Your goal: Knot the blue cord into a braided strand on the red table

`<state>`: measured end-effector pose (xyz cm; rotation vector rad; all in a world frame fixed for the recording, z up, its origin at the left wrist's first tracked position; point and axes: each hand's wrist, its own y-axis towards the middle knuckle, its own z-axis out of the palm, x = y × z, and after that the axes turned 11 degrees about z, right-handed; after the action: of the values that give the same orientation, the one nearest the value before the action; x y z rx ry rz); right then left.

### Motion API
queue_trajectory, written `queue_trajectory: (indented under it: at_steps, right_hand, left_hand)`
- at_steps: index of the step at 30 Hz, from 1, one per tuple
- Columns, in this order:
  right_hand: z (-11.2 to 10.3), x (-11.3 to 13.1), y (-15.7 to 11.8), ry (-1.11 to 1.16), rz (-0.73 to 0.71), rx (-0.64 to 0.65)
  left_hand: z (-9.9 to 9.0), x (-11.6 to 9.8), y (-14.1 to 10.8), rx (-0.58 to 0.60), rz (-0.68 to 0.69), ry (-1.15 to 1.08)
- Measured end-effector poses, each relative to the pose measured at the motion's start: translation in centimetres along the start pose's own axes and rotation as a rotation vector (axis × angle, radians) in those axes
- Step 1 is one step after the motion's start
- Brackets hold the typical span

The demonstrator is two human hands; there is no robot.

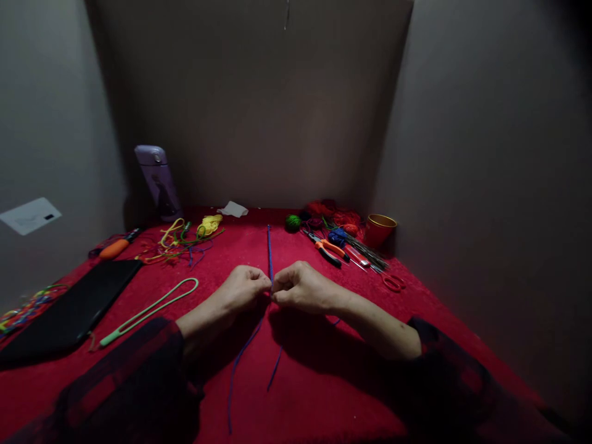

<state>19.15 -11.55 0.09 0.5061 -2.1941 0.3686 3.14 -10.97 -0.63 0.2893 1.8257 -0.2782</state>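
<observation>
A blue-purple cord (270, 250) runs straight toward me from a point near the back of the red table. My left hand (241, 287) pinches it from the left side. My right hand (303, 287) closes its thumb and fingers on it from the right, and the fingertips of both hands nearly meet. Below the hands, loose cord ends hang down over the cloth, one long to the left and a shorter one to the right. The exact spot being pinched is hidden by the fingers.
Left are a black flat case (74, 308), a pale green looped cord (152, 308), a purple bottle (160, 183) and yellow yarn (210, 225). Right lie orange-handled pliers (327, 248), red scissors (393, 282), a red cup (379, 231) and a green yarn ball (293, 222). Grey walls enclose the table.
</observation>
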Motion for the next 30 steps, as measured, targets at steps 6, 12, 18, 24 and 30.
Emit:
queue_trajectory:
  at_steps: [6,12,18,24,30]
  right_hand:
    - [0.4,0.1,-0.4,0.041,-0.041,0.153]
    - [-0.2,0.0,-0.3,-0.033,0.027,0.110]
    - [-0.6,-0.2,0.7,0.046,0.137,-0.445]
    - [0.9,-0.8,1.0,0.199,0.241,-0.013]
    - [0.9,-0.9,1.3,-0.207,0.002,-0.268]
  left_hand:
    - [0.2,-0.1,-0.4,0.061,-0.017,-0.151]
    - [0.0,-0.3,-0.5,0.039,0.003,-0.150]
    - [0.0,-0.4,-0.5,0.028,-0.015,-0.163]
    - [0.3,-0.7,-0.4,0.016,0.020,-0.038]
    - [0.0,0.2,0.2,-0.004,0.084,0.122]
